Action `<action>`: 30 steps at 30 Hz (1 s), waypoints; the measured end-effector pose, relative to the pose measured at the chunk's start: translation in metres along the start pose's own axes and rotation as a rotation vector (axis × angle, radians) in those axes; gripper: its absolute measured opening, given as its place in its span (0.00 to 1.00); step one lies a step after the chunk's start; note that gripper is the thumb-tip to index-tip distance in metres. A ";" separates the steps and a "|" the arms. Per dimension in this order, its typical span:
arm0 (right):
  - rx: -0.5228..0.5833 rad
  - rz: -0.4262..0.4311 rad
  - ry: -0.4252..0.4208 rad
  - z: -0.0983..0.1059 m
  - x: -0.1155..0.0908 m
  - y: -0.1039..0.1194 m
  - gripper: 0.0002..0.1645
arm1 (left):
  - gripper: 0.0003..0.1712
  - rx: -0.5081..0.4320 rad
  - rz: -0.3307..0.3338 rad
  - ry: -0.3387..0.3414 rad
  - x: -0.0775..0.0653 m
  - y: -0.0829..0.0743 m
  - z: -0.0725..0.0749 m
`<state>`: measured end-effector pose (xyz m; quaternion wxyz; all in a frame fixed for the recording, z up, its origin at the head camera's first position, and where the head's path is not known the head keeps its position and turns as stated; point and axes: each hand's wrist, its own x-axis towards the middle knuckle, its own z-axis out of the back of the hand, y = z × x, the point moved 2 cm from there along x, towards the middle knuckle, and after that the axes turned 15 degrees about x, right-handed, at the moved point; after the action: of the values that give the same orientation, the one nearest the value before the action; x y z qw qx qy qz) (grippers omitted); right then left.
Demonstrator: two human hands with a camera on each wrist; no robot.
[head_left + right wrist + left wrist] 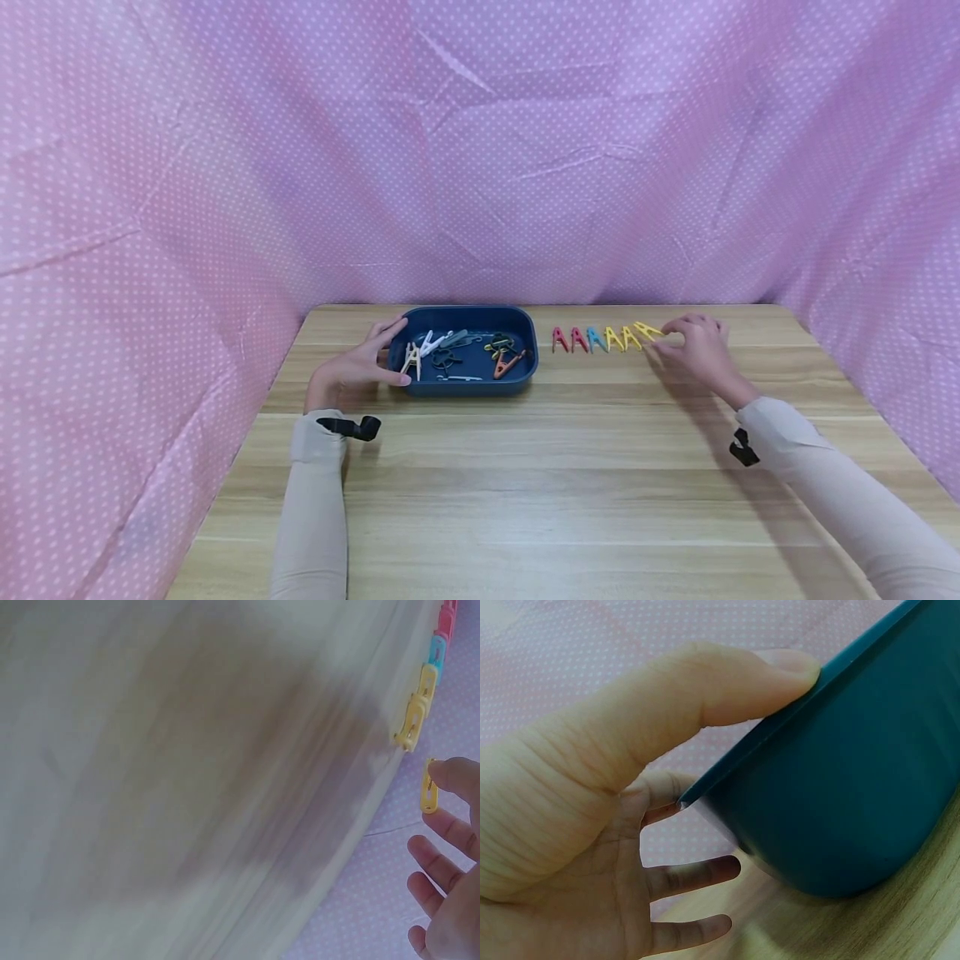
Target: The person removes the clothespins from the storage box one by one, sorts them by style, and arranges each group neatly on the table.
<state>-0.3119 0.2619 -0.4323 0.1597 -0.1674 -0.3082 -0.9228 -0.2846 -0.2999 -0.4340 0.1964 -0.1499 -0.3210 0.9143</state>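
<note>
My left hand spans the left end of a dark blue tub, its thumb on the rim. In the left wrist view the lower fingers stretch out straight below the rim. Loose clips lie in the tub: a cream clothespin, white, dark green and orange ones. My right hand pinches a yellow clothespin between thumb and forefinger, with the other fingers spread. It is tilted at the right end of a row: red clothespins, a blue clothespin and yellow clothespins.
The wooden table stretches toward me in front of the tub and the row. Behind its far edge hangs a pink dotted cloth, which also drapes along both sides. Black straps circle both wrists over pale sleeves.
</note>
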 end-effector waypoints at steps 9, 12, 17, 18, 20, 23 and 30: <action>-0.008 -0.045 0.007 0.000 0.000 -0.005 0.17 | 0.63 0.031 -0.012 -0.003 0.002 0.001 0.000; -0.006 -0.055 0.013 -0.001 0.001 -0.007 0.18 | 0.63 0.036 -0.020 -0.002 0.001 0.002 0.001; 0.003 -0.067 0.018 -0.001 0.001 -0.011 0.18 | 0.62 0.036 -0.022 0.001 0.000 0.000 0.001; 0.003 -0.070 0.019 -0.002 0.001 -0.011 0.18 | 0.62 0.038 -0.021 0.000 0.000 0.000 0.001; 0.002 -0.073 0.023 -0.002 0.002 -0.012 0.17 | 0.62 0.035 -0.018 -0.001 0.000 0.000 0.000; 0.005 -0.079 0.028 -0.003 0.002 -0.013 0.17 | 0.62 0.030 -0.011 -0.003 0.000 0.000 0.000; 0.009 -0.081 0.045 -0.006 0.003 -0.016 0.18 | 0.63 -0.002 -0.014 -0.009 0.000 -0.001 -0.001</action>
<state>-0.3227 0.2695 -0.4440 0.1298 -0.1334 -0.3152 -0.9306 -0.2844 -0.2987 -0.4341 0.2009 -0.1437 -0.3237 0.9133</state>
